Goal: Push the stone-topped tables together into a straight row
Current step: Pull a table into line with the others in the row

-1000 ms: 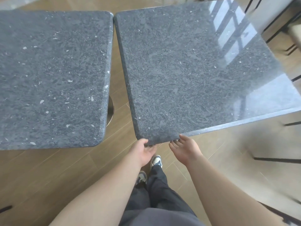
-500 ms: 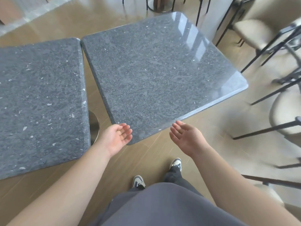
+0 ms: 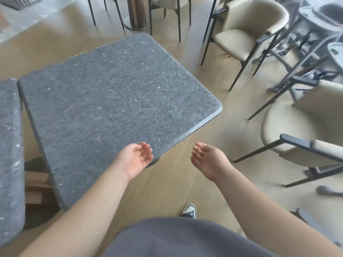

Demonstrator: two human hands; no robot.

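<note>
I am holding both hands free, palms up, fingers loosely released and grasping nothing. My left hand (image 3: pixel 136 158) is hovering over the near right edge of the right bench (image 3: pixel 115 108); my right hand (image 3: pixel 207 160) is hanging over the wooden floor (image 3: pixel 167 186), apart from any stone. The left bench (image 3: pixel 10 154) is sitting just beside the right one, with a narrow wedge-shaped gap widening toward me, so the row is probably not yet straight. I am judging that a low, flat push on the near right edge would close it without tipping. Farther off, 2 beige chairs (image 3: pixel 246 34) are crowding the right side, leaving limited swing room there.
</note>
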